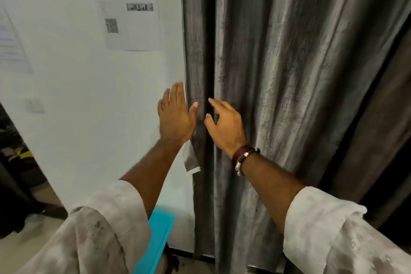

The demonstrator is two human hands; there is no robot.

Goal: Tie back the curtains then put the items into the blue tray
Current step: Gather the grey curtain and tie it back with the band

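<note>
Left hand (175, 115) flat, fingers straight, at the left edge of the grey curtain (289, 73). Right hand (224, 127) loosely spread against the folds, holding nothing. Blue tray (158, 236) below.

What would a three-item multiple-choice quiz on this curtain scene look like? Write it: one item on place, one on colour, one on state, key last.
1. Where is the blue tray?
A. Low down, below the left forearm
B. Hung on the wall
C. Right of the curtain

2. What colour is the curtain?
A. Red
B. Grey
C. Yellow

3. How is the left hand?
A. Clenched in a fist
B. Flat, fingers straight, at the curtain's left edge
C. Holding the tray

Key: 1 A, the tray shows by the left sleeve near the bottom of the view; 2 B, its folds are silvery grey; 3 B, the fingers are extended beside the fabric, while the right hand hovers with relaxed fingers, gripping nothing.
</note>
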